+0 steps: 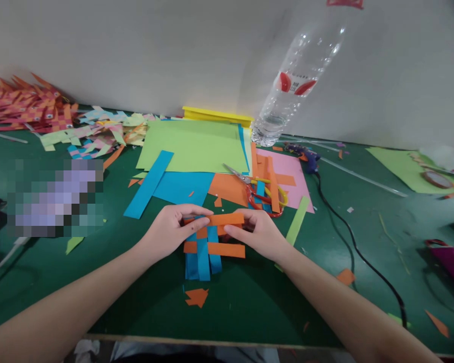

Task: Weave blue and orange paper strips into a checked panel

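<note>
Both hands hold a small weave of blue and orange paper strips above the green table's front. My left hand (177,227) pinches its upper left, thumb on top and fingers behind. My right hand (255,232) grips the right ends of the upper orange strips between thumb and fingers. The blue strips (203,259) hang down from the weave, and a lower orange strip (227,250) crosses them. Just beyond my right hand, scissors (249,190) with red and yellow handles lie among orange strips. An orange scrap (196,297) rests below the weave.
Green paper sheets (192,146) are stacked behind the hands, a loose blue strip (149,184) across their left edge. A water bottle (291,91) leans on the wall. To the right lies a glue gun (306,159) with a black cord. Woven paper pieces (30,106) are heaped far left.
</note>
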`<act>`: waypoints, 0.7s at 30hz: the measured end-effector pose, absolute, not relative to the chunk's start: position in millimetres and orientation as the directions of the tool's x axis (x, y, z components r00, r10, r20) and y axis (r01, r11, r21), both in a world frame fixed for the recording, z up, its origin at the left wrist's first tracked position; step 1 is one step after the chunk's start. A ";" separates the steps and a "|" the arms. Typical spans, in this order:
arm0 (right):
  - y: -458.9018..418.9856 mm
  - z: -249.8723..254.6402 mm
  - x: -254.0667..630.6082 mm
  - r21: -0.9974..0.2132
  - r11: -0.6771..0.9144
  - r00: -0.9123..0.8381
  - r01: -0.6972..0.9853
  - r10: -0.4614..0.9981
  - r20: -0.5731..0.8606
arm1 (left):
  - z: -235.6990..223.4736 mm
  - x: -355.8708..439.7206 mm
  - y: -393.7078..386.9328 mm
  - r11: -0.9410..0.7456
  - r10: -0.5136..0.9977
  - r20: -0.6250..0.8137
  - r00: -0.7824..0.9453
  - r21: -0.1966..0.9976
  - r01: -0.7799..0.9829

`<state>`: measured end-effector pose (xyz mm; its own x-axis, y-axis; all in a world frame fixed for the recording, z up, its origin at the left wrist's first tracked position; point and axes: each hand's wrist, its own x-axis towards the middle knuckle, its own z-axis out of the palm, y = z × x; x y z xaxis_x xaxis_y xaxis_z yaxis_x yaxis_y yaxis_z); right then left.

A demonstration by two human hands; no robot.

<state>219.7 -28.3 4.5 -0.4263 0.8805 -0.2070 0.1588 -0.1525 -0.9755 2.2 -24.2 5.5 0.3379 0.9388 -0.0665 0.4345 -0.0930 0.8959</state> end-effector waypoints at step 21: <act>-28.7 7.7 217.0 -0.955 -0.029 -0.449 0.296 0.878 -0.167 | 7.7 4.7 -27.9 -0.162 0.924 -0.046 0.380 0.853 0.496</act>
<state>217.0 -28.7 7.7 -0.4493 0.8777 -0.1665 0.2961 -0.0295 -0.9547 4.7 -27.9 7.7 0.3804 0.9237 -0.0457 0.4962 -0.1622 0.8529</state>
